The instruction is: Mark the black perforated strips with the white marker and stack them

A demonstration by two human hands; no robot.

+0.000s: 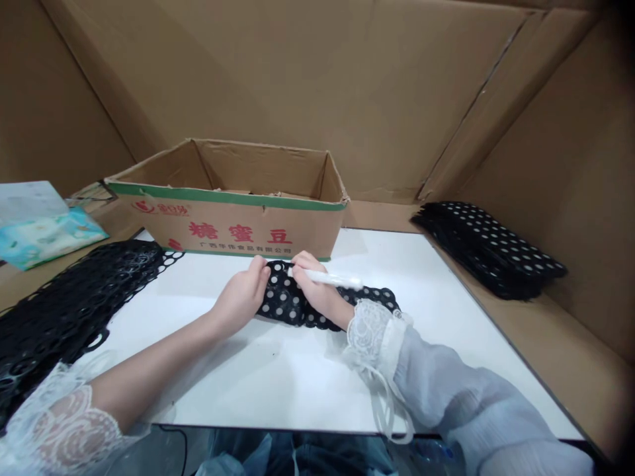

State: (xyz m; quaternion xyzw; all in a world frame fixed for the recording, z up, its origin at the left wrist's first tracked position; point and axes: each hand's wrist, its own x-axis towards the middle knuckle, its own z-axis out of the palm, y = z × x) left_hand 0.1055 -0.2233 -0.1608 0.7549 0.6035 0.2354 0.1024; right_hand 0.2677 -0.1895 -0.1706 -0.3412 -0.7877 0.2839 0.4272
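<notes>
Bench (446,297) brightly lit, white, palest sheen near the middle of its front edge. Light soft, apparently from overhead. Diffuse shadow on the bench beside the left arm (163,370); a thin darker one under the cloth (282,297). Back wall (297,73) dimmer, faint slanting shade across its upper left. Below the front edge, murky. Mesh (89,284) at the left edge: detail sunk in black. Pen (332,279) overbright, slightly smeared. Box (223,225) print readable, smallest line soft. Wide-lens stretch: walls lean, sleeve (461,383) swells toward lower right. Picture's right corners darkened.
</notes>
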